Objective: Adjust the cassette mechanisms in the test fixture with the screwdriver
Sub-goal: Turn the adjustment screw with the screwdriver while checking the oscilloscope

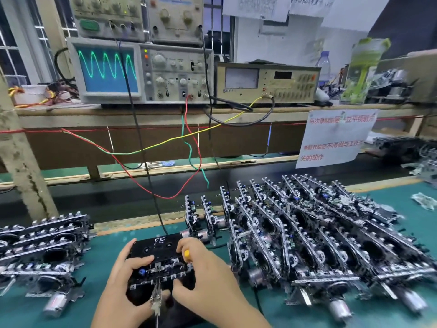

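Note:
A black cassette mechanism [158,272] sits in the test fixture at the front centre, with a black test cassette marked "PE" [156,247] on top. My left hand [126,284] grips its left side, thumb near the front edge and fingers over the top. My right hand [208,275] wraps round the right side and holds a screwdriver with a yellow handle [186,253], only the handle end showing between the fingers. A metal clip on a wire [156,297] hangs at the front of the mechanism.
Several cassette mechanisms [319,233] lie stacked to the right on the green mat, and more [40,247] lie to the left. Behind stand an oscilloscope [108,69] showing a green wave, other instruments [267,82], loose wires [189,143] and a paper notice [335,136].

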`<move>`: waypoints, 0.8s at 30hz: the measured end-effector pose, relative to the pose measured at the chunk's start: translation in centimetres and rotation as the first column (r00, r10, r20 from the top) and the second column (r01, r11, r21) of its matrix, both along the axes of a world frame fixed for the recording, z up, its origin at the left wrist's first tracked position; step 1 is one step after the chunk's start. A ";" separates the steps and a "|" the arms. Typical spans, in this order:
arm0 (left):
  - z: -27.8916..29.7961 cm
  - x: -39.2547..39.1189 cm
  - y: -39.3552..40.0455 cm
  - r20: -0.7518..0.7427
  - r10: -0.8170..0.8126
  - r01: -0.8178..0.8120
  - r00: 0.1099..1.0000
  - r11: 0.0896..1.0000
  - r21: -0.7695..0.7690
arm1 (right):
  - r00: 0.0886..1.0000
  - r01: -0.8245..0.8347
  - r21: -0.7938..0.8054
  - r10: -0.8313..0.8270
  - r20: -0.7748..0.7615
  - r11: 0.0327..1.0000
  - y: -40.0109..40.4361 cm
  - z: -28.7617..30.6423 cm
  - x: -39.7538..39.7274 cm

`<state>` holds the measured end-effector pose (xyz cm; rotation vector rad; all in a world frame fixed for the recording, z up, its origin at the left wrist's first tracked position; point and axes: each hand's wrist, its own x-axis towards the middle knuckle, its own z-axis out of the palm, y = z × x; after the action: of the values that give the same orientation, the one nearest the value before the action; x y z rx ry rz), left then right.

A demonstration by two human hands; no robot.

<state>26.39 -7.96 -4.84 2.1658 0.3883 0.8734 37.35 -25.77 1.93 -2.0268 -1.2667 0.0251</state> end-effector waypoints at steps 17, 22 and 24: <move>1.1 -0.4 -1.3 0.040 -0.018 0.021 0.999 0.995 -0.094 | 0.999 0.032 0.049 -0.033 0.021 0.998 0.2 -0.4 -0.1; 1.0 -0.4 -1.3 0.061 -0.017 0.023 0.998 0.995 -0.098 | 0.999 0.037 0.051 -0.038 0.016 0.998 0.2 -0.4 -0.2; 0.9 -0.3 -1.2 0.056 -0.019 0.025 0.998 0.994 -0.104 | 0.999 0.038 0.049 -0.038 0.017 0.998 0.2 -0.4 -0.2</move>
<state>26.08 -9.17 -3.95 2.0420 0.3746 0.8786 37.13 -25.60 1.49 -2.0129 -1.2282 -0.0419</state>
